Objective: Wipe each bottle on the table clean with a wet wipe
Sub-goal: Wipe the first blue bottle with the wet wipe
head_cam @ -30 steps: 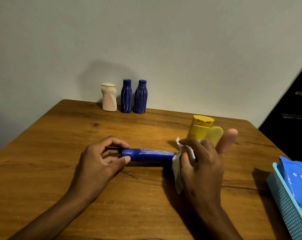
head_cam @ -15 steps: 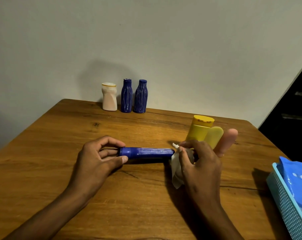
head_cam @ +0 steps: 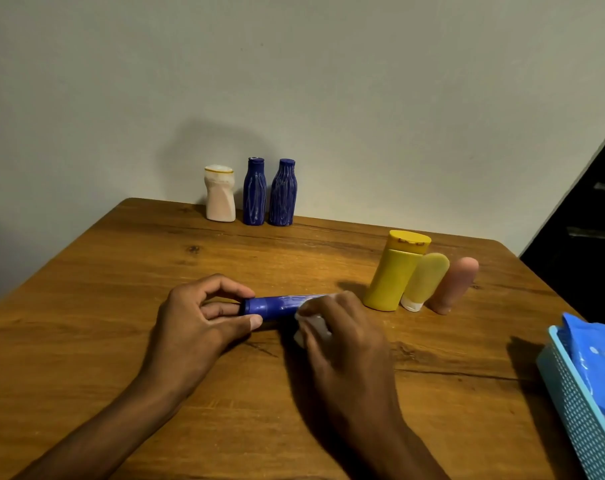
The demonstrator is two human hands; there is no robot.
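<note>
A wooden counter stood against a plain wall. The left hand pinched the cap end of the blue bottle, which lay flat between both hands. The right hand gripped the wet wipe, apparently wrapped round the bottle's body. Step in hand: wiping; the next move likely required rotating the bottle.

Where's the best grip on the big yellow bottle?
Yellow bottle: take the flat body below the cap, coming from its left, probably. It stands upright, a paler tube touches its right side, and the left side is open.
</note>
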